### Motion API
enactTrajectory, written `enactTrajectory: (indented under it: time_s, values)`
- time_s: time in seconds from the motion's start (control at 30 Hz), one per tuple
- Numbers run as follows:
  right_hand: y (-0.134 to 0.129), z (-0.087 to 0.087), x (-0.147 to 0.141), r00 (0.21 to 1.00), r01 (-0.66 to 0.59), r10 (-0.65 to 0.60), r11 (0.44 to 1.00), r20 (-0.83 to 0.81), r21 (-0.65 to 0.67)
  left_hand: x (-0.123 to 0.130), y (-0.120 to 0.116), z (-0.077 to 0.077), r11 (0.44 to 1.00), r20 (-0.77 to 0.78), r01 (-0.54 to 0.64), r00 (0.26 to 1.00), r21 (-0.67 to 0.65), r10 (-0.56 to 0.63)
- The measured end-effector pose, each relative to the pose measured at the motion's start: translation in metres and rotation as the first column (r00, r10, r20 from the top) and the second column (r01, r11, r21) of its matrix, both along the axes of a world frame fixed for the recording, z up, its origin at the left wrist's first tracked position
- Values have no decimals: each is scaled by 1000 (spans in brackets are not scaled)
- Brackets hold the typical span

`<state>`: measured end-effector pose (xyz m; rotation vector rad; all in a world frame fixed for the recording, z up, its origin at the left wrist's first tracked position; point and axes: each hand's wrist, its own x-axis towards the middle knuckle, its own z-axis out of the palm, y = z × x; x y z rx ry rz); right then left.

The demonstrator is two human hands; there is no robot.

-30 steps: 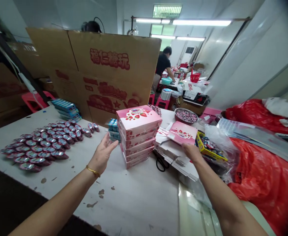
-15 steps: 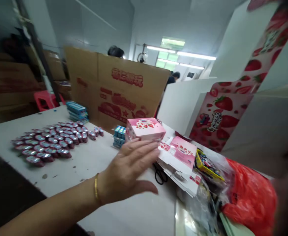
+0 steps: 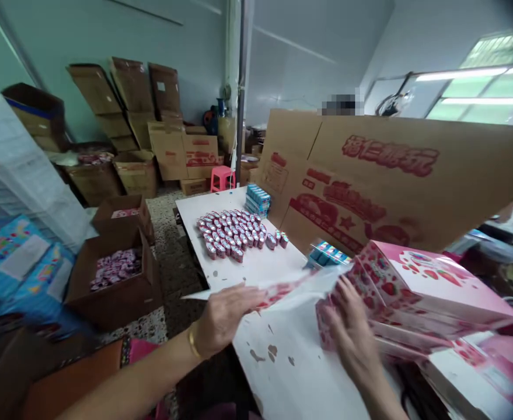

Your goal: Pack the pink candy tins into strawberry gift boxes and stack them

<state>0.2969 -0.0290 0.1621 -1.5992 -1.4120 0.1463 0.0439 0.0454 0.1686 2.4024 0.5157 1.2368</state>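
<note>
A white cardboard box blank point(image 3: 311, 289) with strawberry-print strips, smeared by motion, is tilted over the table between my hands. My left hand point(image 3: 225, 315), with a gold bracelet at the wrist, is closed on its left part, fingers pressed together and thumb hidden. My right hand point(image 3: 348, 324) wraps round its right part, where a strawberry panel point(image 3: 325, 326) shows. Just beyond my right hand stand pink strawberry boxes point(image 3: 449, 280), stacked. Farther left on the table, many small foil-topped cups point(image 3: 230, 233) lie in rows.
Blue packs point(image 3: 327, 255) stand behind the blank, with another blue stack point(image 3: 257, 200) farther back. A large brown cardboard sheet point(image 3: 370, 186) walls off the table's far side. Open cartons point(image 3: 116, 280) stand on the floor at left, near a pink stool point(image 3: 222, 178).
My view has swung left. The box blank has come from the right side to in front of me. My left hand has gone from outstretched to gripping it; my right hand is now plainly visible.
</note>
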Motion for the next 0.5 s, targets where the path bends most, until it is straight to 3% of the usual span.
enactTrajectory:
  time_s: [0.07, 0.17, 0.27, 0.37, 0.43, 0.5]
  values:
    - [30, -23, -29, 999, -13, 14, 1000, -41, 10, -40, 9, -12, 966, 23, -82, 996, -245, 90]
    - [65, -53, -72, 973, -62, 47, 996, -225, -61, -92, 29, -27, 821, -23, -181, 979, -542, 200]
    - [91, -68, -111, 861, -182, 89, 973, -501, -140, -129, 56, -39, 584, -32, -186, 964, -790, 263]
    - [113, -70, -137, 691, -371, 143, 911, -709, -179, -151, 86, -55, 365, 37, -93, 942, -926, 334]
    - [125, -67, -148, 679, -494, 208, 839, -704, -229, -160, 106, -67, 309, 72, -28, 949, -951, 307]
    - [132, -63, -154, 764, -520, 273, 797, -585, -307, -165, 122, -77, 346, 61, -50, 951, -937, 302]
